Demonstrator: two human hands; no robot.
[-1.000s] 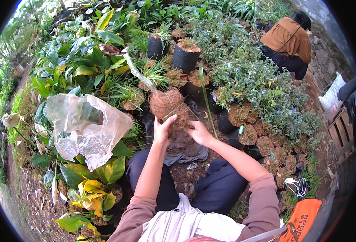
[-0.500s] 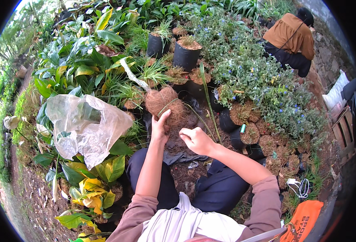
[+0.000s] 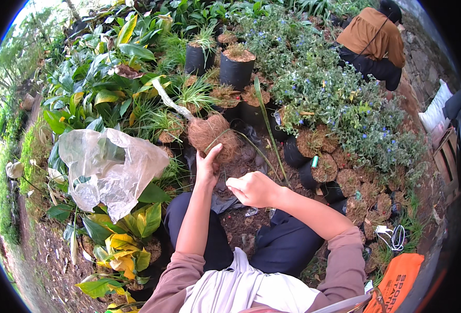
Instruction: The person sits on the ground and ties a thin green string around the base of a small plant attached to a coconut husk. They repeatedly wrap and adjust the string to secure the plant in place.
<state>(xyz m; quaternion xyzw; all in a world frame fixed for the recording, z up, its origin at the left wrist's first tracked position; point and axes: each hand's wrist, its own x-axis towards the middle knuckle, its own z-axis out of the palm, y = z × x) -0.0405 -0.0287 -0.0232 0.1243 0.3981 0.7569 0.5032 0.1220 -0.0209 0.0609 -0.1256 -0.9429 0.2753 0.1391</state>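
My left hand [image 3: 207, 166] grips a round ball of brown coconut fibre [image 3: 214, 134] from its near side, with the thumb laid along it. A pale grey stem [image 3: 171, 100] sticks out of the ball toward the upper left. Around the fibre runs a thin green strand. To the right and a little nearer to me, my right hand [image 3: 254, 189] is closed with thumb and forefinger pinched together. Whatever sits in that pinch is too fine to make out. A long green leaf [image 3: 270, 128] stands up behind the right hand.
A crumpled clear plastic bag [image 3: 116, 175] lies over leafy plants on the left. Black potted plants [image 3: 237, 73] stand ahead, beside blue-flowered bushes [image 3: 314, 88]. A green thread spool [image 3: 315, 161] rests among fibre-topped pots. An orange bag [image 3: 397, 284] and white cable [image 3: 392, 238] lie right. Another person [image 3: 372, 39] bends far right.
My right hand has moved slightly left and toward me, still pinched. The left hand keeps its hold on the fibre ball, which has barely moved.
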